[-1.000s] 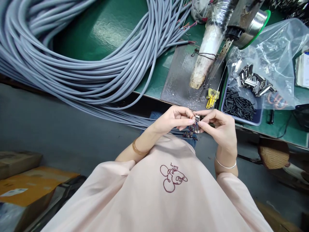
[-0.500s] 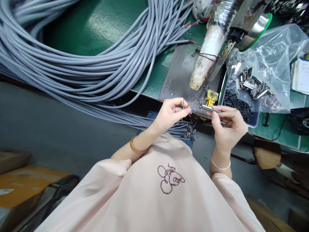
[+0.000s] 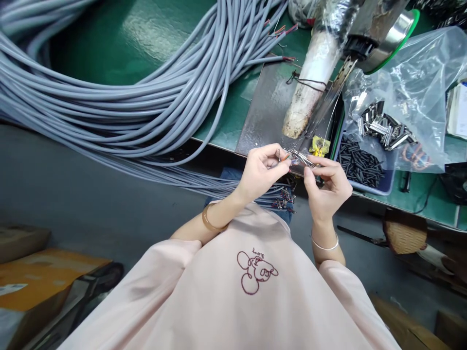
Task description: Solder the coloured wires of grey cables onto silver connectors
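Observation:
My left hand (image 3: 263, 169) pinches thin coloured wires (image 3: 285, 157) between thumb and fingers at the table's front edge. Close on its right, my right hand (image 3: 327, 187) holds a small metal connector (image 3: 302, 158) by one end. The connector's other end meets or nearly meets the wires; whether they touch is too small to tell. Just behind my right fingertips lies a yellow piece (image 3: 320, 146) on the dark metal plate (image 3: 260, 107). Over that plate hangs a wrapped, white-tipped tool (image 3: 304, 92).
Grey cables (image 3: 156, 112) cover the left of the green table (image 3: 219, 124). At the right, a blue bin (image 3: 388, 182) holds small black parts, beside a clear plastic bag (image 3: 419, 87) with metal connectors. A solder wire spool (image 3: 392, 46) stands behind.
My right hand has moved left with the connector, bringing it up to the wires in my left hand. My left hand has barely moved. The view has shifted slightly.

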### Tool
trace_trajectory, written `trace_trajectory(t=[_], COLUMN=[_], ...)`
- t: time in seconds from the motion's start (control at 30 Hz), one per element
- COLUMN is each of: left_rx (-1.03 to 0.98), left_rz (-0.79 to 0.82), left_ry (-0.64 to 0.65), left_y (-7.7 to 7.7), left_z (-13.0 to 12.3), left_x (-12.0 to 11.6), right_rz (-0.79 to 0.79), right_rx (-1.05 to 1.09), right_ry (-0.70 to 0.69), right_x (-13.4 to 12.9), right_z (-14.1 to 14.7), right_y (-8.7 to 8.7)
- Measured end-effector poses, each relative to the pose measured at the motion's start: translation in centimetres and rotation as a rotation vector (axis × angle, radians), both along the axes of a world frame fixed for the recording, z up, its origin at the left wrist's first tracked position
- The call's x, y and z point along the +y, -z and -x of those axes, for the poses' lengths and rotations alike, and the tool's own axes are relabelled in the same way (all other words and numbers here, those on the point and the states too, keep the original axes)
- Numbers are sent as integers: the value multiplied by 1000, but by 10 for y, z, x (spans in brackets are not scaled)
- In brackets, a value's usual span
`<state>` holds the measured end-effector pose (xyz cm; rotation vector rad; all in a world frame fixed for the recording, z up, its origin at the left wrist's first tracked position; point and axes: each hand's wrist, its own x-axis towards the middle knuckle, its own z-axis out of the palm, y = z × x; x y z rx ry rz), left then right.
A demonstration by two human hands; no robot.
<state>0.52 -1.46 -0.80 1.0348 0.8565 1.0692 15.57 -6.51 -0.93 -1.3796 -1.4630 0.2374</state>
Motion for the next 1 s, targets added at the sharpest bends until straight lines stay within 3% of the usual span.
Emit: trace_trajectory(t=[0.37,1.0], left_rx=[96,100], left_rz=[-67,-81], left_ry=[-48,-44], left_y=[-1,-3], left_z=[-3,-3], left_x=[3,2], right_rz=[-65,-82], right_rx=[-115,-123], right_ry=[0,-14], right_x=[6,7], right_z=[-2,-4], right_y=[0,1])
